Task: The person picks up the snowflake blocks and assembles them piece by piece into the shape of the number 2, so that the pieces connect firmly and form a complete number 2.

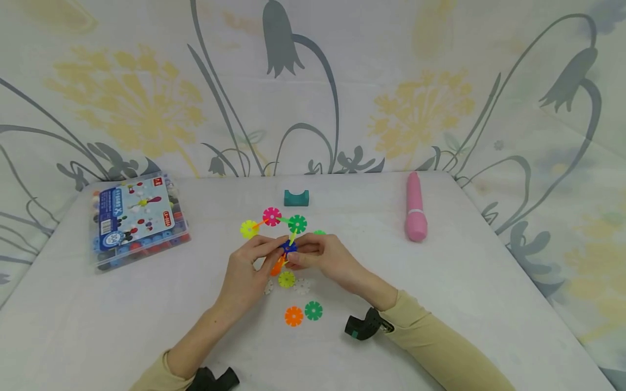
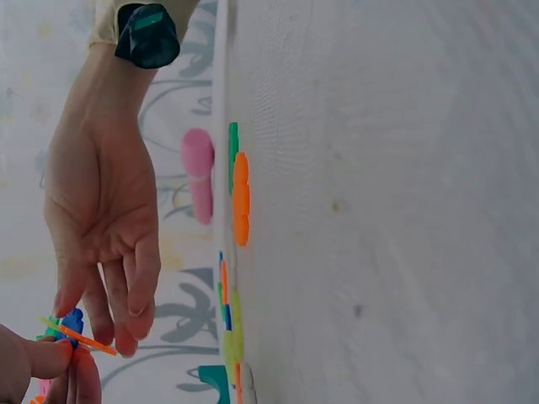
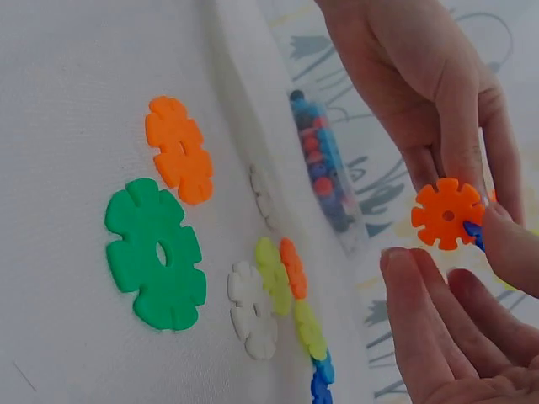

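Note:
Both hands meet at a joined chain of notched plastic snowflake discs. My left hand (image 1: 246, 271) pinches an orange disc (image 3: 448, 214) slotted into a blue disc (image 1: 289, 247). From the other side, my right hand (image 1: 332, 256) grips the blue disc between thumb and fingers, partly hiding it. Beyond the fingertips, the chain continues through a yellow link (image 1: 293, 237) to a green disc (image 1: 297, 223), a pink disc (image 1: 271, 216) and a yellow disc (image 1: 249, 229). The orange disc stands edge-on in the left wrist view.
Loose on the white table lie an orange disc (image 1: 294, 316), a green disc (image 1: 313, 310), a yellow-green disc (image 1: 286, 279) and a white disc (image 1: 302, 286). A clear box of coloured pieces (image 1: 139, 222) sits left, a teal block (image 1: 296, 198) behind, a pink cylinder (image 1: 415, 209) right.

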`<state>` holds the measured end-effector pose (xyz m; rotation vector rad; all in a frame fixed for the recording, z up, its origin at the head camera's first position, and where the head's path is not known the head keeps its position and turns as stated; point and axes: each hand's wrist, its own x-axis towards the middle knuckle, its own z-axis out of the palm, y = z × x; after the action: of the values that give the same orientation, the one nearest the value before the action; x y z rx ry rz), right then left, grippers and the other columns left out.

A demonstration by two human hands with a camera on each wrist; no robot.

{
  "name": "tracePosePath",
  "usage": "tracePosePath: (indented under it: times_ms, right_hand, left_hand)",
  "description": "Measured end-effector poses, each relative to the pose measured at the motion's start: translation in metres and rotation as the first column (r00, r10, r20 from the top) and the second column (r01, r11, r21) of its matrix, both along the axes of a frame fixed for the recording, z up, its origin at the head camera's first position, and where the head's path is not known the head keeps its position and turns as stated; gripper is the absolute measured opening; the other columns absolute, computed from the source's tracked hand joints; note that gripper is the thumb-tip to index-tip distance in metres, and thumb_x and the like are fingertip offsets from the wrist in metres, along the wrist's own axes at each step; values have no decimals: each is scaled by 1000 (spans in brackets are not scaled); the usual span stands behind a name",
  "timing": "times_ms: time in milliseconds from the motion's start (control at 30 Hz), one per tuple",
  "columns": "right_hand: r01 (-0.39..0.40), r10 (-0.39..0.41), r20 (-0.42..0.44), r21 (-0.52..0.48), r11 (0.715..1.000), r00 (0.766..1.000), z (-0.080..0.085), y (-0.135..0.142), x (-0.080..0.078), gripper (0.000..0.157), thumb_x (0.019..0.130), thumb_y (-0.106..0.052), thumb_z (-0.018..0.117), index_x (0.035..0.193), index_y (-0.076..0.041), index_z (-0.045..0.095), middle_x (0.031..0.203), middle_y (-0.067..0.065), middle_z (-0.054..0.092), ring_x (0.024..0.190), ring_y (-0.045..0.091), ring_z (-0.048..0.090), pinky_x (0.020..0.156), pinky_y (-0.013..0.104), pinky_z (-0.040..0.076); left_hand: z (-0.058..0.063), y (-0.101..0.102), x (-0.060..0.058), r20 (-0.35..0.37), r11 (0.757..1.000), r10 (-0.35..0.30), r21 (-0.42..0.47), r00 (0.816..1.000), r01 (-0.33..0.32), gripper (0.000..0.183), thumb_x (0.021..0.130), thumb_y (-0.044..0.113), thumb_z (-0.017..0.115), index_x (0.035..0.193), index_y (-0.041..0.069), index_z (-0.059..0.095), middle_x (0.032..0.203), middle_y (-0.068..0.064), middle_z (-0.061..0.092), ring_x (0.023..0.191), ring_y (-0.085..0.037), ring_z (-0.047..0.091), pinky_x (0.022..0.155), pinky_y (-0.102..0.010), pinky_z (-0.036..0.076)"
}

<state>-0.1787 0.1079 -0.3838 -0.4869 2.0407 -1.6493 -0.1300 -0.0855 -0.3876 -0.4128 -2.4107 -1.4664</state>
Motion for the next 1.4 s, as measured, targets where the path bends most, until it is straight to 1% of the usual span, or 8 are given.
tracePosePath:
  times_ms: [200, 333, 433, 600, 800, 967, 1100, 1400]
  right_hand:
    - [82, -83, -54, -27, 996, 995, 1, 0, 0, 20, 95, -13, 68, 108, 2, 66, 96, 13, 74, 86, 24, 73, 84, 32, 59]
    - [104, -108, -65, -55, 993, 992, 2, 1, -1, 19, 95, -11, 68, 106, 4, 65, 93, 14, 74, 82, 21, 73, 83, 34, 60]
    - [114, -119, -54, -86, 990, 991, 2, 3, -2, 20, 95, -11, 67, 106, 6, 64, 93, 14, 74, 83, 21, 73, 84, 37, 60]
    - [113, -119, -44, -116, 987, 992, 4, 6, -5, 19, 94, -6, 67, 107, 8, 64, 92, 14, 74, 81, 21, 74, 83, 41, 60]
    - [106, -111, -59, -86, 991, 992, 7, 8, -4, 24, 94, -7, 68, 112, 8, 69, 92, 16, 75, 80, 18, 73, 83, 38, 60]
    - [77, -81, -69, -58, 995, 994, 6, 10, -4, 25, 94, -8, 68, 113, 8, 71, 88, 15, 75, 78, 18, 72, 82, 35, 60]
    - [23, -24, -81, -7, 1000, 996, 7, 11, -4, 21, 96, -10, 66, 105, 8, 73, 81, 8, 73, 77, 19, 69, 80, 33, 60]
    - [-81, 84, -107, 32, 996, 991, 5, 12, -7, 26, 99, -11, 61, 92, 13, 70, 74, 3, 67, 73, 16, 62, 73, 28, 56]
  left_hand:
    - [-1, 1, 1, 27, 999, -8, -32, 1000, 9, 30, 95, 9, 68, 125, 9, 71, 103, -1, 67, 90, -12, 63, 77, -30, 59]
    - [-2, 3, 2, 82, 996, -80, -33, 993, 83, 44, 95, 17, 69, 137, 10, 61, 119, -3, 64, 105, -18, 64, 91, -41, 57]
    - [-2, 4, 3, 106, 988, -148, -22, 983, 151, 57, 92, 12, 72, 146, 10, 51, 131, -6, 59, 115, -24, 61, 97, -46, 54]
    - [-2, 5, 3, 133, 981, -190, 3, 973, 192, 65, 91, 1, 70, 150, 10, 45, 133, -6, 60, 119, -26, 61, 97, -41, 54]
    - [0, 4, 3, 138, 982, -187, -2, 972, 190, 66, 90, 1, 71, 150, 10, 45, 126, -7, 63, 116, -25, 63, 95, -38, 55]
    - [-1, 4, 2, 100, 980, -192, -33, 976, 196, 60, 90, 1, 70, 146, 5, 50, 123, -8, 62, 112, -25, 66, 92, -38, 56]
    - [-4, 4, 1, 70, 977, -202, -51, 977, 206, 57, 88, -2, 70, 142, 1, 53, 121, -10, 62, 107, -25, 68, 90, -36, 57]
    - [-9, 5, 1, -5, 985, -158, -77, 988, 157, 52, 84, -10, 70, 135, 0, 61, 112, -9, 62, 99, -23, 67, 85, -31, 59]
